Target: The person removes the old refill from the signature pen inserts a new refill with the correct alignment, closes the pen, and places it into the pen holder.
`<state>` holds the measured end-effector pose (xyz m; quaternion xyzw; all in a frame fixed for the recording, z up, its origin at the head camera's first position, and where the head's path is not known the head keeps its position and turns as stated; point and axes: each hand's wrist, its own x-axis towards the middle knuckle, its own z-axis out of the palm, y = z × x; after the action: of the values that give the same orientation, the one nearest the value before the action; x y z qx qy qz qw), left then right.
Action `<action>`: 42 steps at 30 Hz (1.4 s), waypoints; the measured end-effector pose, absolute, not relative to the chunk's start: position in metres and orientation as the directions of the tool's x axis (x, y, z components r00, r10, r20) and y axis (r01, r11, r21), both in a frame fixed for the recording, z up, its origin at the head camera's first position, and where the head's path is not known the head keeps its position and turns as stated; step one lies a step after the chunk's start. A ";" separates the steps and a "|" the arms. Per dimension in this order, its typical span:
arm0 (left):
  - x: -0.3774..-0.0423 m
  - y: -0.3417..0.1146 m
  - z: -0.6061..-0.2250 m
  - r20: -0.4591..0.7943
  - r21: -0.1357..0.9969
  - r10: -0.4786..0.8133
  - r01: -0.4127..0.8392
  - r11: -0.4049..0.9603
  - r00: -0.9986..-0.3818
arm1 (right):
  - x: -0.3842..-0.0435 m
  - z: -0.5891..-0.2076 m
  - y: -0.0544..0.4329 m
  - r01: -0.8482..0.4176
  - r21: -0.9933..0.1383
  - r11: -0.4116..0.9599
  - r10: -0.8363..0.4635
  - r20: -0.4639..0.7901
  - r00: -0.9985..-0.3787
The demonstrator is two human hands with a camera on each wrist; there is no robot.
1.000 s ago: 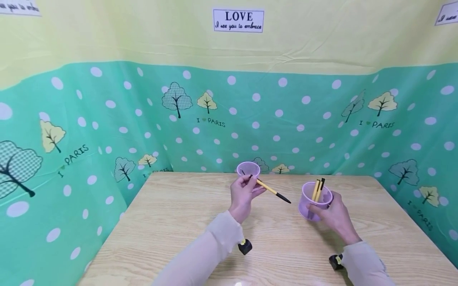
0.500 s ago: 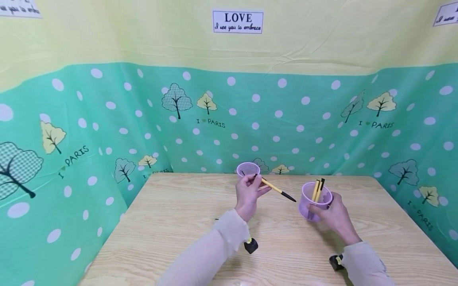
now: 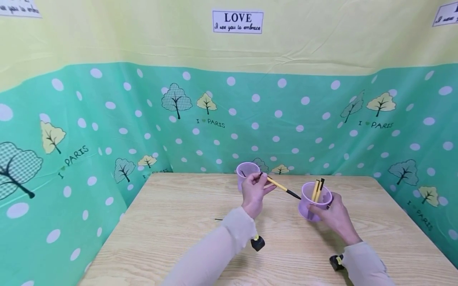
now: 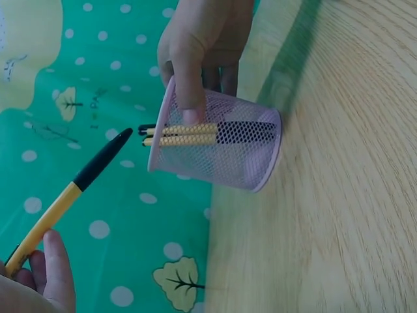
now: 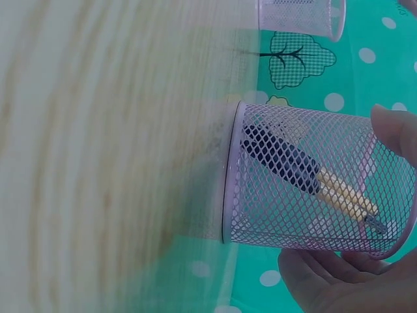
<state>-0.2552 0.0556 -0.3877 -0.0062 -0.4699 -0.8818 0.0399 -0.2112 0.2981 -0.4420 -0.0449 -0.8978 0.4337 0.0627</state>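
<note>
My left hand pinches a yellow pen with a black grip, held slanting with its tip down to the right. The tip is close to the rim of a purple mesh pen holder; in the left wrist view the pen is still outside that holder. My right hand grips this holder by its side, thumb in front and fingers behind. Inside it lean two yellow pens, black grips down. In the right wrist view the holder's base appears to rest on the table.
A second purple mesh holder stands at the table's back edge, partly behind my left hand, with something thin and dark inside. A thin black object lies by my left sleeve, mostly hidden. A printed curtain surrounds the wooden table.
My left hand has moved right with the pen, bringing its tip near the held holder's rim. A thin black object has come into view beside the sleeve. The right hand has stayed put.
</note>
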 end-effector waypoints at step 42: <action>-0.262 0.120 -0.404 0.077 0.851 -0.114 0.125 -0.510 -0.991 | -0.211 -0.443 0.298 -0.024 -0.787 0.616 0.118 0.122 -0.985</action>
<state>-0.2618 0.1205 -0.4044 -0.0057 -0.4904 -0.8688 0.0686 -0.2110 0.2981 -0.4435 -0.0265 -0.8952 0.4374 0.0812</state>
